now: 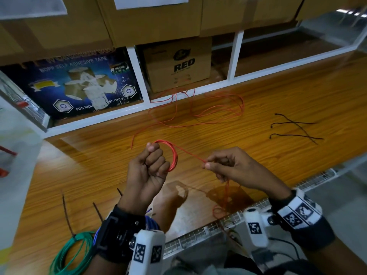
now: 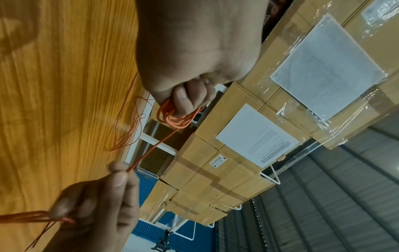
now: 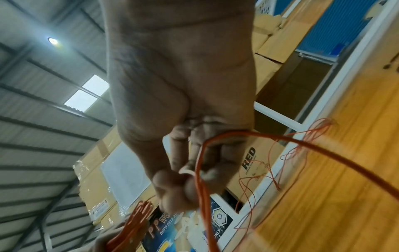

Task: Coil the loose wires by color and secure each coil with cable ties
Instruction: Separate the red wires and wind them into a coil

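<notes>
Above the wooden table (image 1: 258, 108), left hand (image 1: 148, 165) fisted round the red wire (image 1: 174, 155) coil, right hand (image 1: 228, 165) pinching its strand, coil half hidden.

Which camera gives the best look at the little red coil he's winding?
The head view: the red coil shows as an open loop in the left hand, with the right hand pinching the strand leading off it. The left wrist view shows it bunched under a fingertip; the right wrist view catches only a blurred edge.
</notes>
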`<state>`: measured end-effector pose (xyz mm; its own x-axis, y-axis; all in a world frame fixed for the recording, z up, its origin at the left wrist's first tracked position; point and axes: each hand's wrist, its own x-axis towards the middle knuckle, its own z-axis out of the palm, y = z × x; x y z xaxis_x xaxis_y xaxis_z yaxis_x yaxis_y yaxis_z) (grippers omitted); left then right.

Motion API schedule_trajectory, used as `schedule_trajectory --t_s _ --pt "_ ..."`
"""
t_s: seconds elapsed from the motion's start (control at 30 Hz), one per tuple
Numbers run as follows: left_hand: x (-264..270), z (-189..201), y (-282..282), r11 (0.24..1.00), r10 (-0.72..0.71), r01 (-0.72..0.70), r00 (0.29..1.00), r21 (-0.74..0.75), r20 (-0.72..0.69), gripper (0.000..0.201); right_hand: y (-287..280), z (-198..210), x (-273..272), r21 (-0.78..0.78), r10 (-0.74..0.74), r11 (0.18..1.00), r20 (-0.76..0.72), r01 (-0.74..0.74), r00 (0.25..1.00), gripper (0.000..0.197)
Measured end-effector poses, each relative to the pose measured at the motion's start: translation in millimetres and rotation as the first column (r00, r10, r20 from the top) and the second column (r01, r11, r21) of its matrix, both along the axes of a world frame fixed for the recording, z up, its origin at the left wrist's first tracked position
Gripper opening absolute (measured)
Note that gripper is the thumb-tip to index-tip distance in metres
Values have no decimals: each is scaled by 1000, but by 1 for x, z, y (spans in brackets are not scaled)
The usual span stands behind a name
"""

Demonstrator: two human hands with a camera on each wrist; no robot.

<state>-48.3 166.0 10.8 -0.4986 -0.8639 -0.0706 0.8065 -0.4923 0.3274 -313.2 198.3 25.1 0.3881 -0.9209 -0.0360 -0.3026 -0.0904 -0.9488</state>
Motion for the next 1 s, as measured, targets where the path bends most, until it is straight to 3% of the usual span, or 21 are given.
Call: schedule_trajectory --t_s 0.1,0.17,0.33,0.47,0.53,0.63,0.67,0.73,0.83,0.9,1.0 --pt "9 2 -6 998 59 -60 998 -27 -35 19 7 -2 0 1 76 997 -180 -77 981 14" --pt "12 4 -7 995 102 -103 995 -15 -17 19 13 -4 -1 1 99 995 -190 -101 977 11" --pt "22 9 -13 963 269 -269 963 32 5 26 17 -11 -7 176 123 977 -30 -116 992 17" --pt "33 13 -18 938 345 -347 936 18 65 33 21 -26 -11 144 43 988 110 -58 993 21" --pt "36 14 -19 929 368 -370 927 24 77 27 21 -34 -14 167 -50 986 176 21 983 24" --pt "46 14 -22 887 449 -459 881 44 146 39 19 -47 -24 208 -242 960 266 190 933 46" --pt "50 14 -23 874 471 -483 870 57 149 40 19 -52 -29 237 -285 944 247 227 926 51" --pt "59 15 -26 855 502 -515 851 65 154 32 23 -60 -38 308 -290 918 96 248 952 41" --pt "70 20 -28 831 541 -555 822 34 178 22 35 -67 -47 372 -76 921 -128 118 989 16" --pt "80 26 -33 799 590 -601 789 20 172 25 39 -65 -49 328 71 944 -273 24 959 12" --pt "91 35 -50 752 647 -659 744 24 170 25 39 -62 -51 343 158 939 -412 -8 897 18"
